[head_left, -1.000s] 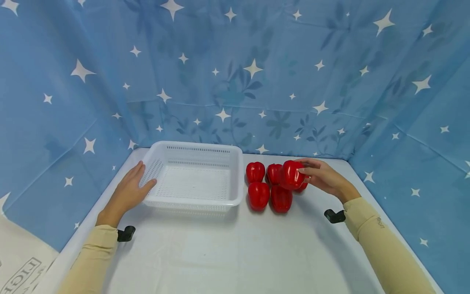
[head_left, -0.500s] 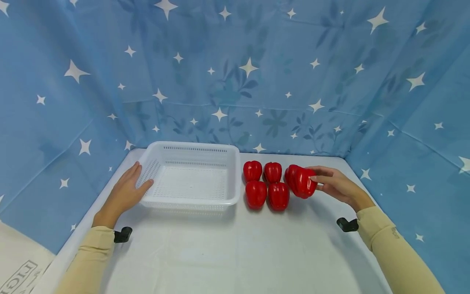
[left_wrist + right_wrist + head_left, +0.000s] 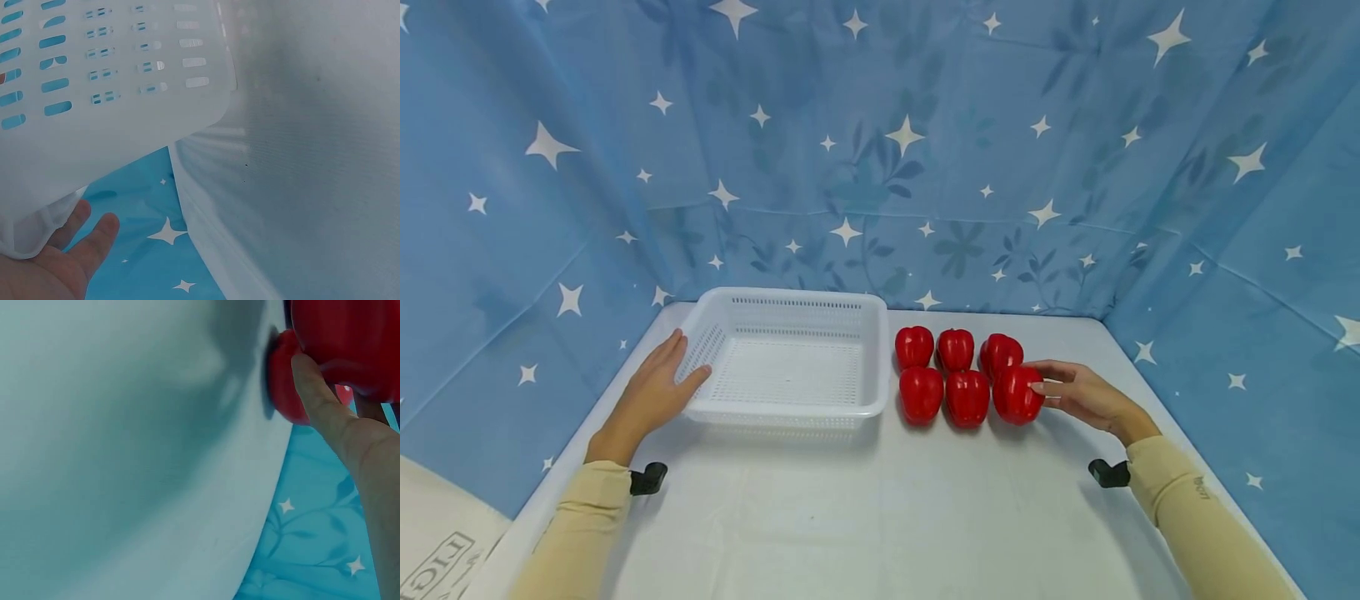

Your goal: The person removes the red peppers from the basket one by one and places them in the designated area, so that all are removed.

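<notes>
My right hand [image 3: 1086, 397] holds a glossy red bell pepper [image 3: 1017, 396] from its right side, low over the white table, in the front right spot of a cluster. In the right wrist view the thumb and fingers touch that pepper, with another red bell pepper [image 3: 287, 381] behind it. Two rows of peppers show in the head view: a back right pepper [image 3: 1000, 354] and a front middle pepper [image 3: 967, 398] are closest to the held one. My left hand [image 3: 647, 396] rests at the left end of a white plastic basket [image 3: 786, 412], fingers extended along its rim.
More red bell peppers, such as the front left one [image 3: 921, 395], sit just right of the basket. A blue curtain with white stars [image 3: 880, 183] hangs behind the white-covered table [image 3: 850, 508] and along both sides.
My right hand has carried the pepper right, then lowered it toward the front, below the back right pepper. The left hand stays at the basket. The head view has shifted slightly.
</notes>
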Available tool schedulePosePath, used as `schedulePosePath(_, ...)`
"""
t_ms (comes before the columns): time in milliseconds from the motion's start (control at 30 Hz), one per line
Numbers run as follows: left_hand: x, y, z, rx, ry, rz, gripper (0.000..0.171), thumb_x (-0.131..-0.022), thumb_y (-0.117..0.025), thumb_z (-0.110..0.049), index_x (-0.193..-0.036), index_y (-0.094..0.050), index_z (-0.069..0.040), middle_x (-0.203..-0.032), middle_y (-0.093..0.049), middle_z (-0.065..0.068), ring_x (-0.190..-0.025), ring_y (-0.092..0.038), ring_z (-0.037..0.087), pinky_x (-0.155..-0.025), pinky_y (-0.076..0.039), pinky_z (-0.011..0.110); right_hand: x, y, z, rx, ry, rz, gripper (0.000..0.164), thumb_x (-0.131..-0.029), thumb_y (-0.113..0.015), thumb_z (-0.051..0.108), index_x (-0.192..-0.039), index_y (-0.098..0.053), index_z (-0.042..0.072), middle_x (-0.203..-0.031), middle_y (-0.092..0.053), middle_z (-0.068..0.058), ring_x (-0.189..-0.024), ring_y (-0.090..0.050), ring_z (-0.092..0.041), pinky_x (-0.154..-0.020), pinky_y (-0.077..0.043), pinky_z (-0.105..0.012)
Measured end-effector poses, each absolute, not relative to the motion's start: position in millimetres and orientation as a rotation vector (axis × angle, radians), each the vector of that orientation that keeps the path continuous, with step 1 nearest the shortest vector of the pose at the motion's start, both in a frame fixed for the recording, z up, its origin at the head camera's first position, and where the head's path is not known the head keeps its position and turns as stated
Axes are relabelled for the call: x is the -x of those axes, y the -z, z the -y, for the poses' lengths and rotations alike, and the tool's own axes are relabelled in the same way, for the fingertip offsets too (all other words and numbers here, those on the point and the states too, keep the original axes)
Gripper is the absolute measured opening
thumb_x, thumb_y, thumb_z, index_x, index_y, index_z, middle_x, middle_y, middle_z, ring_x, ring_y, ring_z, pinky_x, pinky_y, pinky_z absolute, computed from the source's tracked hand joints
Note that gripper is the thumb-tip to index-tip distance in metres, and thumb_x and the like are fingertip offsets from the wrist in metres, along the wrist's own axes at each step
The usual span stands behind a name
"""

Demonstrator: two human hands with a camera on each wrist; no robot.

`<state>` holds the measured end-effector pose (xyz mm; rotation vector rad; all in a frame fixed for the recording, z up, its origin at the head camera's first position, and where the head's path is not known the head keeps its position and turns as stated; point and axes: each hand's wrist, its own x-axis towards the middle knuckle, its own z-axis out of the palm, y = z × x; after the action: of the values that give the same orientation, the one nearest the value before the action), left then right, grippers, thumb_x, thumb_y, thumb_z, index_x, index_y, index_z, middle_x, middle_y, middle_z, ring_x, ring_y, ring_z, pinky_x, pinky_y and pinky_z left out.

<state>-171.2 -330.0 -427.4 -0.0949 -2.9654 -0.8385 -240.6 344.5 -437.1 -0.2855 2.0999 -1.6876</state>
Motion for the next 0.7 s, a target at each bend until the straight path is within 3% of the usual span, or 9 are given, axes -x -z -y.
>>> schedulePosePath(300,172.2,424.5,329.6,0.100,0.830,2.993,0.094,-0.111,-0.048,-0.054,-0.166,-0.008,0.011,-0.175,-0.002,0.031,-0.158,-0.008,0.056,-0.122,-0.012,0.076,237.3,450.4,-341.5,0.301,1.615,-2.145,0.071,-0.099,-0.073,0.009,-0.158,-0.037,-0.008,-0.149,-0.050,-0.023,-0.127,-0.056,-0.026,-0.101,-0.059,-0.045)
schedulePosePath(533,173.3,422.3,331.0,0.136,0.815,2.985,0.092,-0.111,-0.050,-0.050,-0.165,-0.010,0.013,-0.174,-0.004,0.033,-0.157,-0.009,0.057,-0.122,-0.013,0.076,236.0,453.9,-337.9,0.310,1.606,-2.181,0.071,-0.099,-0.075,0.011,-0.158,-0.039,-0.007,-0.152,-0.045,-0.029,-0.127,-0.054,-0.029,-0.100,-0.060,-0.044)
schedulePosePath(700,174.5,419.0,329.0,0.162,0.753,2.985,0.089,-0.110,-0.051,-0.048,-0.162,-0.019,0.016,-0.171,-0.011,0.036,-0.156,-0.012,0.058,-0.121,-0.004,0.078,233.7,454.8,-336.4,0.281,1.604,-2.208,0.072,-0.099,-0.075,0.013,-0.159,-0.039,-0.007,-0.155,-0.042,-0.031,-0.129,-0.052,-0.032,-0.099,-0.060,-0.042)
